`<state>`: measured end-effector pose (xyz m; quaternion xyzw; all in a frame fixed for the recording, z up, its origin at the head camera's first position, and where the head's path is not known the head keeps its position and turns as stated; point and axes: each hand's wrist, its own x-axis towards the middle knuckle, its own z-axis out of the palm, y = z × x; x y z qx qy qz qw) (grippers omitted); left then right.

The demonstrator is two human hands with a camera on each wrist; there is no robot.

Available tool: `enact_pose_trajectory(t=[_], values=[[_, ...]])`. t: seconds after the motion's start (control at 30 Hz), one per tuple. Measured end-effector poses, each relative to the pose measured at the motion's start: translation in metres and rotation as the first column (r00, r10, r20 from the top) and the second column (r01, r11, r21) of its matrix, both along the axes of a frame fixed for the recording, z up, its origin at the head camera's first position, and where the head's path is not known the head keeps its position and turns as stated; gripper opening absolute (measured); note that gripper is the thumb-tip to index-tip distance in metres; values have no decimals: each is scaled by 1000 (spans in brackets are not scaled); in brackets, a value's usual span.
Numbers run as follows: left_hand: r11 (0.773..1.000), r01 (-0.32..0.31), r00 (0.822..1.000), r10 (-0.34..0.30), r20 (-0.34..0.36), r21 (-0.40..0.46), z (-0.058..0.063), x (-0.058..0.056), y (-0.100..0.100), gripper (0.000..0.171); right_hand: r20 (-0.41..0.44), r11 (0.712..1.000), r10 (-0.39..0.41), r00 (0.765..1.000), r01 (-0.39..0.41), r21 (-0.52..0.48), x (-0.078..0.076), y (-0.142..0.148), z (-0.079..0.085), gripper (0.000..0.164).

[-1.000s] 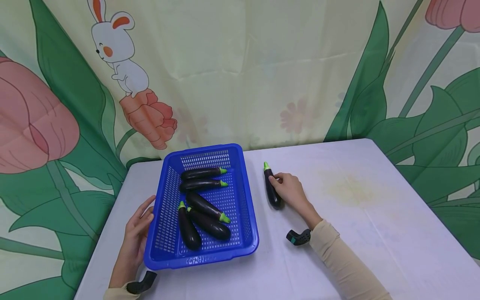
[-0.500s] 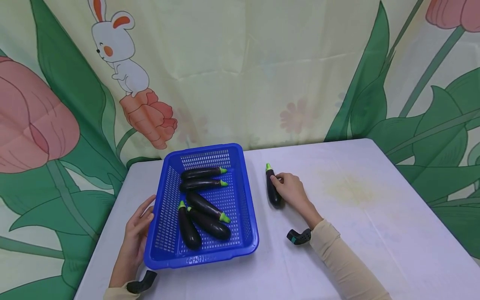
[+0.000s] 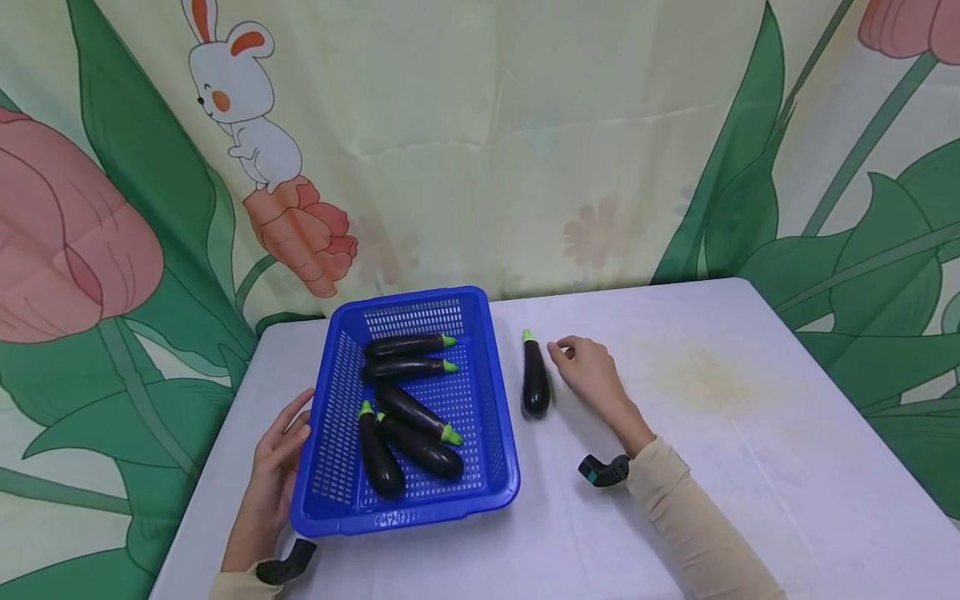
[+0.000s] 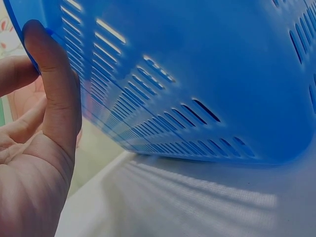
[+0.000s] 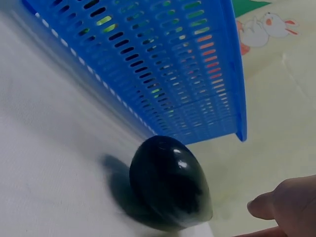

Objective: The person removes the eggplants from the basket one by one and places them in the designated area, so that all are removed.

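Note:
A dark purple eggplant [image 3: 536,382] with a green stem lies on the table, its stem toward the wall. Just right of it, my right hand [image 3: 592,377] hovers with loosely bent fingers and nothing in them. The right wrist view shows the eggplant [image 5: 168,182] from its round end, apart from the thumb [image 5: 269,205]. My left hand [image 3: 273,467] touches the outer left side of a blue plastic basket [image 3: 512,450] at its rim. In the left wrist view, the left thumb [image 4: 57,89] lies along the slotted basket wall [image 4: 212,64]. Several eggplants [image 3: 422,448] lie inside.
A white cloth covers the table [image 3: 750,467], with a yellowish stain on the right. Behind stands a printed curtain [image 3: 465,150] with tulips and a rabbit. Black wrist cameras [image 3: 603,471] sit at both sleeves.
My right hand has let go of the eggplant and drawn slightly right. The eggplant has shifted a little left and lies on the cloth. The left hand and basket stay put.

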<state>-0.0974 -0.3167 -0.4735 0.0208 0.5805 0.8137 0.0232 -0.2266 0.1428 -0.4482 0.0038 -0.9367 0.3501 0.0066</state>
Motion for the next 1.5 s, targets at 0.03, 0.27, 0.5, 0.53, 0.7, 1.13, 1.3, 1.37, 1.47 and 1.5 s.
enact_pose_trajectory(t=[0.03, 0.27, 0.5, 0.53, 0.7, 1.13, 1.3, 1.37, 1.47, 1.5], values=[[1000, -1, 1000, 1, -1, 0, 0, 0, 0, 54, 0, 1000, 4, 1000, -4, 0, 0, -1, 1, 47], [1000, 0, 1000, 0, -5, 1, 1, -1, 1, 54, 8, 999, 33, 999, -33, -7, 4, -11, 6, 46], [1000, -6, 1000, 6, 17, 8, 2, 0, 1, 55, 44, 993, 115, 992, -113, -43, 8, -29, -5, 50], [1000, -7, 1000, 7, 20, 8, 2, 0, 2, 55, 50, 991, 124, 991, -121, -49, 9, -32, -7, 51], [1000, -3, 1000, 2, 16, 6, 2, 0, 2, 56, 92, 986, 142, 986, -133, -97, 10, -44, -8, 55], [1000, -8, 1000, 8, 18, 18, 4, 1, 2, 56, 135, 988, 111, 985, -94, -126, 6, -66, -9, 63], [1000, 1, 1000, -1, 12, 15, 3, 2, 2, 55, 107, 987, 106, 989, -92, -130, 5, -73, -11, 61], [1000, 6, 1000, -6, 6, 19, 2, 2, 1, 54, 111, 987, 105, 988, -90, -136, 5, -74, -11, 60], [1000, 10, 1000, -10, -2, 21, 2, 2, 1, 54, 121, 986, 105, 987, -88, -142, 4, -75, -11, 59], [1000, 10, 1000, -10, -2, 22, 2, 2, 1, 54, 123, 986, 106, 987, -88, -143, 4, -75, -11, 59]])
